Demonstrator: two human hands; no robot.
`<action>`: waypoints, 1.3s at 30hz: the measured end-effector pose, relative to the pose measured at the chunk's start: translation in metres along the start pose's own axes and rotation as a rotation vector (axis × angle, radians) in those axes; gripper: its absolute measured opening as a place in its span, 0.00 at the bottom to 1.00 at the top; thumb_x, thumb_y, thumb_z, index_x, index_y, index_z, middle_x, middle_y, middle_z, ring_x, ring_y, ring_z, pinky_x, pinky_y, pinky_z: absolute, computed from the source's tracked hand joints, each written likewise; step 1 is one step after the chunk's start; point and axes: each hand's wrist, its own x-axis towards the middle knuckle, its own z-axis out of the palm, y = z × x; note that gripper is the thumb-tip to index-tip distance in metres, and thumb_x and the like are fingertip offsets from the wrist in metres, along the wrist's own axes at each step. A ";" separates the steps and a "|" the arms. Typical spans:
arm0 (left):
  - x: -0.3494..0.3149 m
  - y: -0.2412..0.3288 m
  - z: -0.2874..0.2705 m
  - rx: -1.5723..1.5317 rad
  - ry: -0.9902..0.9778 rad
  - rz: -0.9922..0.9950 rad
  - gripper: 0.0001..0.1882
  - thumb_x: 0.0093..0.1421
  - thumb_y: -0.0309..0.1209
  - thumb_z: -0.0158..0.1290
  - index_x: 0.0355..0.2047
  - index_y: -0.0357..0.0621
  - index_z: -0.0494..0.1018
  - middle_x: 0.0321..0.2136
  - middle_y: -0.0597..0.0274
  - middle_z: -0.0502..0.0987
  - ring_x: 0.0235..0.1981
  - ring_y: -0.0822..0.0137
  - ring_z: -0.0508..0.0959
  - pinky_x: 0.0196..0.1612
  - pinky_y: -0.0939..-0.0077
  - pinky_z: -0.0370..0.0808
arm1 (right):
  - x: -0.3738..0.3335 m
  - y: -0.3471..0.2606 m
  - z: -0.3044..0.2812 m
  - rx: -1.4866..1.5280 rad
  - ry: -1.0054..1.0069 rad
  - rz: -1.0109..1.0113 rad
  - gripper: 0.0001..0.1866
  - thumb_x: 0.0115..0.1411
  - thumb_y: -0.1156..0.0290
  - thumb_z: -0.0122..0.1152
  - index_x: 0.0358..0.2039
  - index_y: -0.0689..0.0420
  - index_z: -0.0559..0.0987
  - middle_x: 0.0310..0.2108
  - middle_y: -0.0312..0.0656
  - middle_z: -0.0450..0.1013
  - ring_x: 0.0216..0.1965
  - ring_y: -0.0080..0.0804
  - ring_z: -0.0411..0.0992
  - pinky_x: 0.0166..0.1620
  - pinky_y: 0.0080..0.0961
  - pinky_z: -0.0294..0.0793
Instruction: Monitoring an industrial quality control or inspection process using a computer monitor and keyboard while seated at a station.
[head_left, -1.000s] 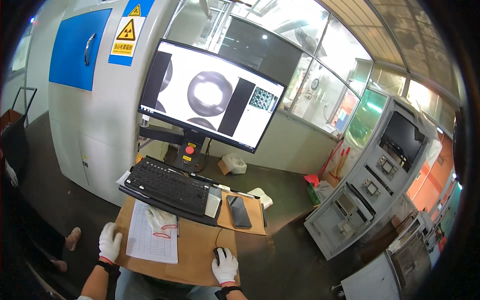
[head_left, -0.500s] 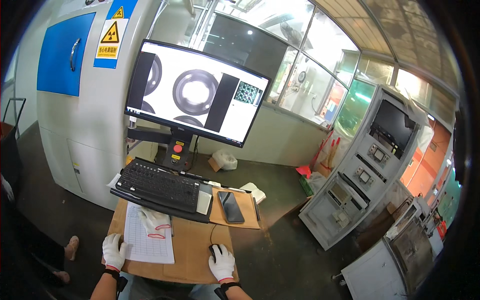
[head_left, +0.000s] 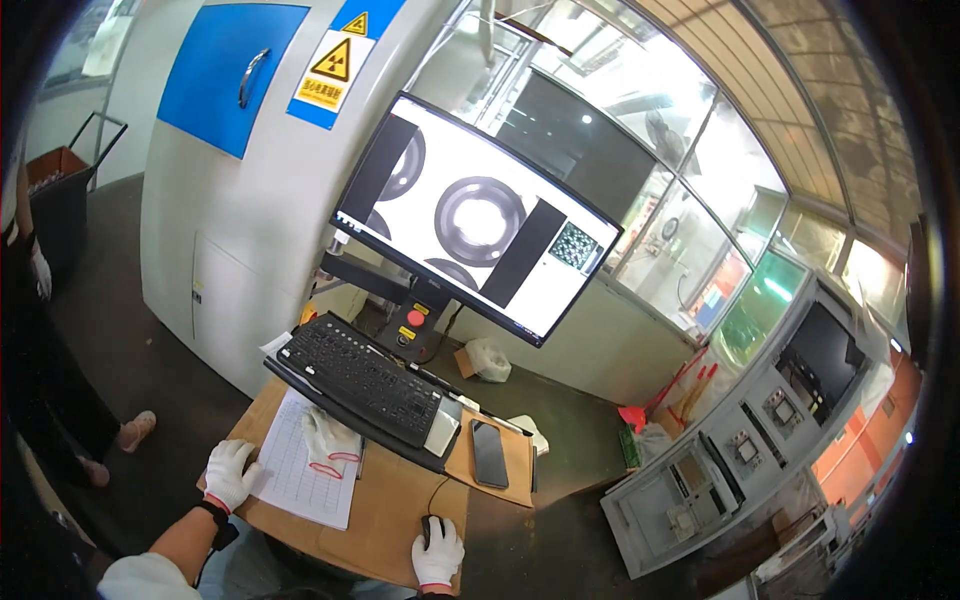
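My right hand (head_left: 437, 554), in a white knit glove, is closed over a black computer mouse (head_left: 430, 530) at the front right of the brown desk board (head_left: 390, 500). At the front left corner my gloved left hand (head_left: 231, 474) rests flat with thumb and fingers apart, beside the left edge of a printed form sheet (head_left: 299, 478). A spare pair of white gloves (head_left: 329, 440) with red cuffs lies on that sheet. Behind it a black keyboard (head_left: 362, 380) sits on a raised, tilted tray. The monitor (head_left: 480, 220) above shows grey ring shapes with bright centres.
A dark phone (head_left: 489, 453) lies right of the keyboard. The monitor arm carries a red button (head_left: 415, 318). A large pale cabinet (head_left: 250, 260) with a blue door stands left, a grey instrument rack (head_left: 740, 450) right. Another person's legs (head_left: 75, 400) are at the left.
My view has turned left and tilted, so the monitor and desk sit further right and more slanted. The person at the left shows more. Both hands keep their places, the right on the mouse.
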 end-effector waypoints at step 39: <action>-0.009 -0.022 0.016 0.033 -0.017 -0.013 0.23 0.59 0.34 0.61 0.53 0.36 0.76 0.53 0.42 0.78 0.55 0.40 0.75 0.62 0.47 0.69 | 0.006 -0.006 -0.012 0.012 -0.011 -0.019 0.27 0.56 0.62 0.66 0.58 0.43 0.79 0.59 0.47 0.73 0.45 0.54 0.77 0.48 0.51 0.78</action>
